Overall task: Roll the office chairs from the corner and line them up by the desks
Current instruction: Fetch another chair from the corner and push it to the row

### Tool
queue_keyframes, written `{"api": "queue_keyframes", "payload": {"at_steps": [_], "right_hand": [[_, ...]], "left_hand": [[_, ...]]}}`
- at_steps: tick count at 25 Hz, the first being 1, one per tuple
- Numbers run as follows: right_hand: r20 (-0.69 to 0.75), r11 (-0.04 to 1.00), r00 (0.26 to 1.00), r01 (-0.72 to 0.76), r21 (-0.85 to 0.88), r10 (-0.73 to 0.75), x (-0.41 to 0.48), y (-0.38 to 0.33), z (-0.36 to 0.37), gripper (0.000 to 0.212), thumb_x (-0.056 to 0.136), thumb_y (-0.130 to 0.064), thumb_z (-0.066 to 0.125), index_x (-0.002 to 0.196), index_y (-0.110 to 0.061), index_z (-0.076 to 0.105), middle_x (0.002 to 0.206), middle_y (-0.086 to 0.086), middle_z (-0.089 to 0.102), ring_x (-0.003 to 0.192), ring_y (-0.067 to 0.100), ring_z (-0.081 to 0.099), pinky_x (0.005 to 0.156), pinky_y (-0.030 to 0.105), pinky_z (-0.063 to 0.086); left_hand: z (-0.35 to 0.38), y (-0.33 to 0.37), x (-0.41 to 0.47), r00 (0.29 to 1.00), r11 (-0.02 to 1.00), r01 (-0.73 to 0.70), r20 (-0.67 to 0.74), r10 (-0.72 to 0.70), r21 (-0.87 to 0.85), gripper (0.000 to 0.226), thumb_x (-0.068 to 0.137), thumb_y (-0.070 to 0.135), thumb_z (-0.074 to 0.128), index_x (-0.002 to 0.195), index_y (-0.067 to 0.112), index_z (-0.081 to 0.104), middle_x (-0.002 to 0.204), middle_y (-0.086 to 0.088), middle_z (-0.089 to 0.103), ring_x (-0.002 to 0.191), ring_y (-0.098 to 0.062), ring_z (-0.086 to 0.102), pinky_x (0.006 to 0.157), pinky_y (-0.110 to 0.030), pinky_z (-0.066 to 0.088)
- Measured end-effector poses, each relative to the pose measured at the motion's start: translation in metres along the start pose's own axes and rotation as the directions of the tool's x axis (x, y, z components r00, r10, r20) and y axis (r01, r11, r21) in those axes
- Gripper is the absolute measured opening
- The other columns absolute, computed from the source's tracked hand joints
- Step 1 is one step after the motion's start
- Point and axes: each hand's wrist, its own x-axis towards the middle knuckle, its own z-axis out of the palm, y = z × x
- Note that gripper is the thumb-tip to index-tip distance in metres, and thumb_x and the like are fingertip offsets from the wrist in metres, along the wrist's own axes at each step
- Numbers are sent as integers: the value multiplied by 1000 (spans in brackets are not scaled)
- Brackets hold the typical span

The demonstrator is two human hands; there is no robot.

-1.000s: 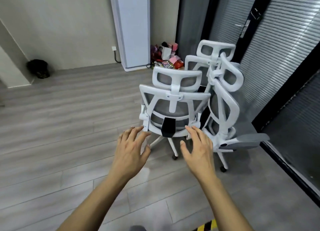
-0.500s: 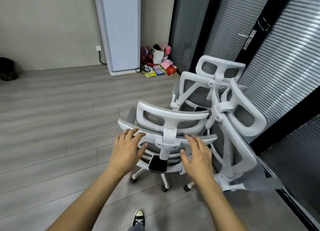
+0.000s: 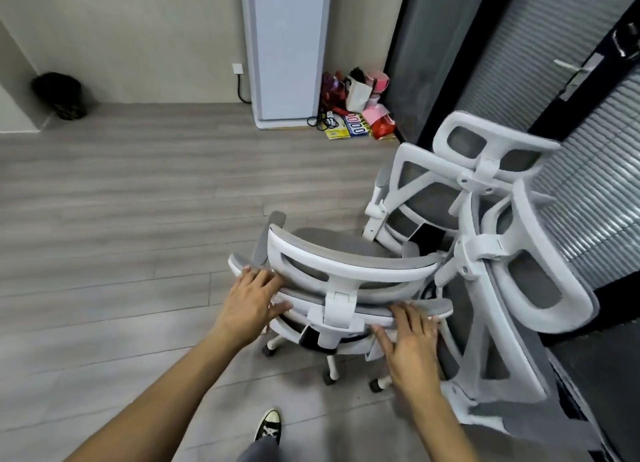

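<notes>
Three white-framed office chairs with grey mesh stand bunched by the glass wall. The nearest chair (image 3: 349, 271) has its back to me, headrest on top. My left hand (image 3: 247, 304) lies over the left end of its backrest's top edge, thumb underneath. My right hand (image 3: 412, 345) grips the right end of that edge. A second chair (image 3: 426, 191) stands behind it. A third chair (image 3: 512, 288) is turned sideways, pressed against the nearest chair's right side.
A glass wall with blinds (image 3: 595, 156) and a door handle (image 3: 571, 71) run along the right. A tall white unit (image 3: 284, 45) and a pile of bags and boxes (image 3: 356, 115) sit in the far corner. A black bin (image 3: 60, 96) stands far left. My shoe (image 3: 268, 425) is below.
I have stepped closer to the chairs, and both hands went from hovering behind the nearest chair to resting on its backrest's top edge. The chairs look unmoved.
</notes>
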Motion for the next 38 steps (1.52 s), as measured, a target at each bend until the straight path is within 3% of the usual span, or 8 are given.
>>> {"api": "queue_keyframes", "payload": {"at_steps": [3,6,13,18,23,31,38], "right_hand": [[-28,987,989,148,65,-147,0,19,-1,57,95,-57,47,124,-11,64,130,13,62,128,34,50,109,64,34],[25,952,956,289,98,-293,-4,26,-4,58,95,-58,45,126,-12,62,132,12,59,130,33,48,115,62,27],[117,792,797,548,270,-592,-37,-29,5,64,97,-63,34,127,-14,61,134,10,58,129,33,48,121,53,16],[167,617,607,681,394,-777,-96,-110,22,64,98,-61,35,130,-13,61,136,12,57,132,36,47,122,55,14],[147,402,380,782,477,-913,-195,-196,26,62,97,-61,37,130,-15,60,135,11,58,135,33,46,121,56,19],[49,70,50,781,621,-998,-431,-311,17,59,93,-62,45,129,-17,61,138,6,58,138,28,44,119,56,23],[63,-68,-143,756,651,-988,-612,-422,11,63,94,-67,38,140,-27,52,149,-3,48,146,18,34,124,46,18]], "left_hand": [[6,24,-38,992,995,97,-85,-94,22,49,88,63,44,111,24,62,100,2,59,98,-28,57,110,-50,36],[9,51,-94,957,967,250,-164,-239,51,46,86,62,46,106,25,66,97,2,63,96,-28,60,104,-52,41],[-3,86,-245,784,806,592,-246,-570,17,42,90,62,50,108,27,64,109,4,62,106,-27,58,105,-52,40],[-20,93,-367,552,586,810,-313,-773,-18,44,89,61,47,114,30,64,113,5,60,111,-27,57,104,-50,41],[-31,120,-509,310,364,928,-388,-868,-72,51,91,65,39,121,32,63,120,5,60,119,-25,54,111,-47,32],[-36,180,-773,-76,72,961,-504,-860,-268,46,90,65,49,118,33,67,117,8,63,121,-20,53,117,-46,26],[-54,190,-954,-309,-80,915,-562,-767,-394,43,88,59,53,114,29,69,113,3,63,123,-29,52,112,-61,31]]}}
